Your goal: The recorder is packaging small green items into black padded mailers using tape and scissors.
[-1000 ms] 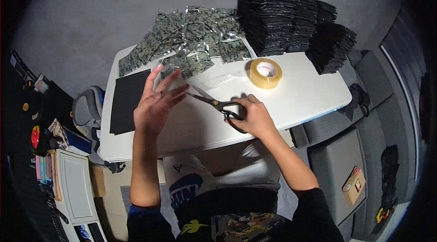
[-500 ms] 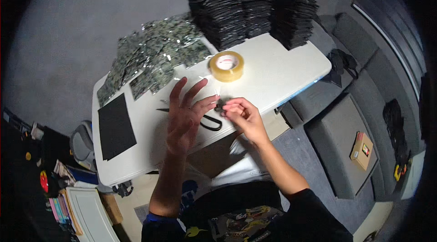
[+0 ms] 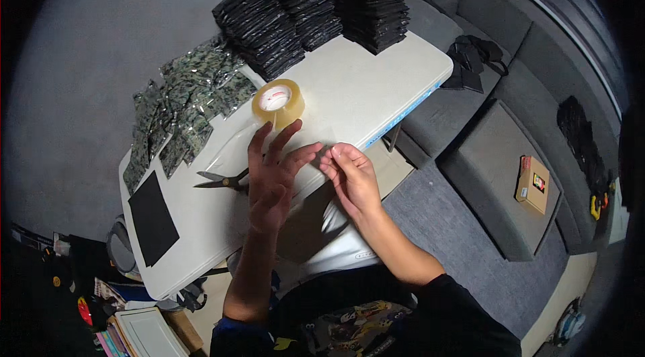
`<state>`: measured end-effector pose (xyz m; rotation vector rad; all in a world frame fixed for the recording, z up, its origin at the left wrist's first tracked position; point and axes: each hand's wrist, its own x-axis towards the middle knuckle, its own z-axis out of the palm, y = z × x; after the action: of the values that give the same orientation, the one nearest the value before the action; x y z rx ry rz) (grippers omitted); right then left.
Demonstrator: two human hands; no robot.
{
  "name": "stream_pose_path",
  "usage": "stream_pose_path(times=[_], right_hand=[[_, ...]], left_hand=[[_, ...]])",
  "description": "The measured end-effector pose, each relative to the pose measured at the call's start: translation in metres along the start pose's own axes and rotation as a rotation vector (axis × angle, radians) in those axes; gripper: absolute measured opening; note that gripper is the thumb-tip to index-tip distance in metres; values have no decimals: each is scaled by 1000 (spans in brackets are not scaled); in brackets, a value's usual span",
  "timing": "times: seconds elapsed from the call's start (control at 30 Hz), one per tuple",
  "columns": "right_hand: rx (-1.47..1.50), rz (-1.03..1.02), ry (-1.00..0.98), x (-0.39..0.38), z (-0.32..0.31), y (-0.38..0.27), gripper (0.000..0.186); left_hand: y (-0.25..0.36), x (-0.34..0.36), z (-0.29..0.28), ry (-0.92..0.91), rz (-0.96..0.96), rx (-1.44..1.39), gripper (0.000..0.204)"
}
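Observation:
My left hand (image 3: pixel 271 182) is raised over the front of the table, fingers spread and stretched, with nothing visible in it. Close to its fingertips, my right hand (image 3: pixel 353 172) is closed in a pinch; whatever it may hold is too small or too clear to make out. Just beyond my left fingers stands a big roll of clear tape (image 3: pixel 290 112) with a white core. Scissors (image 3: pixel 222 182) lie on the table, their dark blades pointing left and their handles hidden behind my left hand.
The white table (image 3: pixel 376 81) carries tall stacks of black plastic packets (image 3: pixel 295 14) at the back, camouflage-patterned packets in clear film (image 3: pixel 185 95) at the left, and a black flat sheet (image 3: pixel 154 219). A grey sofa (image 3: pixel 497 55) and a cardboard box (image 3: pixel 533 186) are on the right.
The view has shifted, so the table and its things appear further left. My right fingers have drawn together into a tighter pinch, while my left hand stays spread.

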<state>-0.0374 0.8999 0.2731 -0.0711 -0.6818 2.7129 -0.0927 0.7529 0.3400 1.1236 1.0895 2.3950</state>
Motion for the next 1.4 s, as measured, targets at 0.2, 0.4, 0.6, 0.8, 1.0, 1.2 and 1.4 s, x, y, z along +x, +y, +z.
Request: stream_pose_path(times=[0.2,0.4,0.6,0.8,1.0,1.2,1.4], right_hand=[[-245,-190,97,-3,-34,2,11],[-273,-134,191,-4,-86,0,9],[-230,-104,241,9,-107,6,8],[-268,-137,292,20,-115,10,8],[-319,-203,336,28,-113,16,11],[-160,-168,440,29,-115,22,24],[-771,-271,342,-17,-91,20,20]], left_hand=[[-12,4,1,-56,5,412,101],[5,18,-16,88,-59,570,112],[7,11,-29,79,-84,521,116],[7,6,-34,54,-99,527,114],[0,1,-38,29,-114,499,108],[-2,-4,-23,81,-135,281,107],[-6,-19,-22,23,-252,65,104]])
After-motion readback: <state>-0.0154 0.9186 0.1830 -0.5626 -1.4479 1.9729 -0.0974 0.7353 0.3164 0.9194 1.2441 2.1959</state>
